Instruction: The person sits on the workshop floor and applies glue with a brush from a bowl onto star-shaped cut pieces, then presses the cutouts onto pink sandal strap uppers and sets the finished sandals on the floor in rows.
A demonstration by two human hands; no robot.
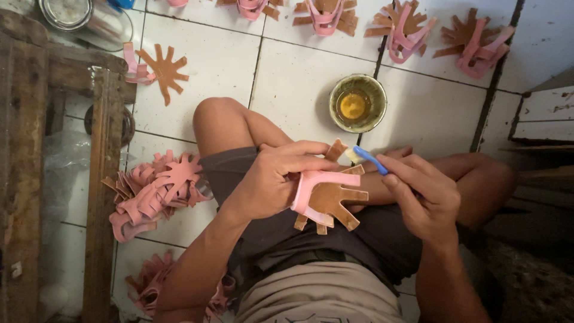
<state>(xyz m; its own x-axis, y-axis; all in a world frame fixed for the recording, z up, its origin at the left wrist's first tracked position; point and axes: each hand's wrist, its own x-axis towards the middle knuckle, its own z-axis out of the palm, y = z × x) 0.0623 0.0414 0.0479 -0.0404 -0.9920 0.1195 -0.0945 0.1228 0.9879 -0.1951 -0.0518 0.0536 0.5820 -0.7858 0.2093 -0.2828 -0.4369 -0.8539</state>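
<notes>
A pink and brown sandal upper point(327, 200) is held over the lap by the left hand point(270, 179), whose fingers are closed around the pink strap end while the thumb is laid along its top edge. The piece is seen with its brown tabs fanned out toward the right and downward, so its long axis is directed away from the left palm and toward the right hand point(423, 194). A blue-handled brush point(369, 159) is gripped by the right hand, pinched between thumb and fingers, with its pale bristle tip brought against the upper tab of the piece, just beside the left fingertips. The brush is thus placed above and to the right of the held piece, and the right hand is the nearer one to the uncoated tabs.

A round bowl of yellow glue point(357, 103) is set on the white tiled floor point(299, 78), beyond the knees and near the brush. A heap of pink uppers point(156, 191) is piled at the left side of the floor, beside a wooden frame point(101, 179). More uppers point(406, 27) are laid out in a row along the far edge of the floor.
</notes>
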